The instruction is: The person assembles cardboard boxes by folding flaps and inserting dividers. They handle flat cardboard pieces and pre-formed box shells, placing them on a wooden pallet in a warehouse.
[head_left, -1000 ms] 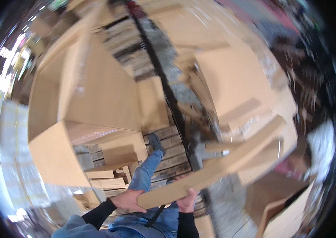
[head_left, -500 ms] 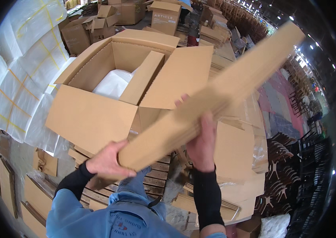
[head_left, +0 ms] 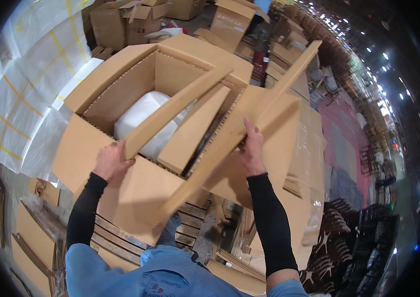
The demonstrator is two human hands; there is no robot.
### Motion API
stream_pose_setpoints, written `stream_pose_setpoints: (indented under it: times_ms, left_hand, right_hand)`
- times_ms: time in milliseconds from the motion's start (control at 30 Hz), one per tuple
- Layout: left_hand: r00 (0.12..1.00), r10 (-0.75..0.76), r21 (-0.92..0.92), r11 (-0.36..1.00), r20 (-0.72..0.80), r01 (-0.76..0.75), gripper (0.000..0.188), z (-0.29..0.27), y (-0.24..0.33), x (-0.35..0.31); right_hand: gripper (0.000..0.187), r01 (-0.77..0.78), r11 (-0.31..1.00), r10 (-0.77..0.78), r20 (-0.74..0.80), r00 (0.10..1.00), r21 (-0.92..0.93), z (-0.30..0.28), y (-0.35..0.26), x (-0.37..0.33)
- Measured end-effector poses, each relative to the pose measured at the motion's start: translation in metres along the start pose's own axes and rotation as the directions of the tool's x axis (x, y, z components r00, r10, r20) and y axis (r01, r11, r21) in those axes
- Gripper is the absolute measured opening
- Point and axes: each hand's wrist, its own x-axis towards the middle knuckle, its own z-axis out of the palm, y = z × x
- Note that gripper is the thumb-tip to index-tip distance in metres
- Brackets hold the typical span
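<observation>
A large open carton (head_left: 88, 148) stands in front of me with its flaps spread. Inside it lies a white wrapped bundle (head_left: 138, 114), with a folded cardboard insert (head_left: 190, 136) along its right side. My left hand (head_left: 111, 161) grips the near end of a long narrow cardboard strip (head_left: 178, 106), which slants over the carton's opening. In my right hand (head_left: 252, 153) is a second long cardboard strip (head_left: 222, 141), held near its middle. It tilts across the carton's right side, its near end blurred. The hand's underside grip is partly hidden.
White wrapped stacks (head_left: 26, 94) with yellow tape stand at the left. The carton rests over a slatted wooden pallet (head_left: 190, 220). Flattened cardboard (head_left: 304, 163) is piled to the right, with dark chair frames (head_left: 334, 232) beyond. Other open boxes (head_left: 230, 24) stand behind.
The single thick cardboard bundle held by both hands is now two separate strips, one in each hand. My left hand has moved forward over the carton's near edge.
</observation>
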Motion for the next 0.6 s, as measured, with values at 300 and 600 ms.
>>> stream_pose_setpoints:
  times_ms: [300, 600]
  left_hand:
    - [0.949, 0.127, -0.003, 0.991, -0.29, -0.133, 0.07, 0.012, 0.02, 0.018]
    - [0.879, 0.471, -0.731, 0.575, -0.073, -0.369, 0.067, 0.049, 0.201, 0.068]
  right_hand:
    - [0.027, -0.01, 0.995, -0.007, -0.164, 0.986, -0.103, -0.06, 0.076, 0.036]
    - [0.037, -0.282, 0.861, 0.266, 0.097, 0.959, 0.424, -0.082, 0.068, 0.089]
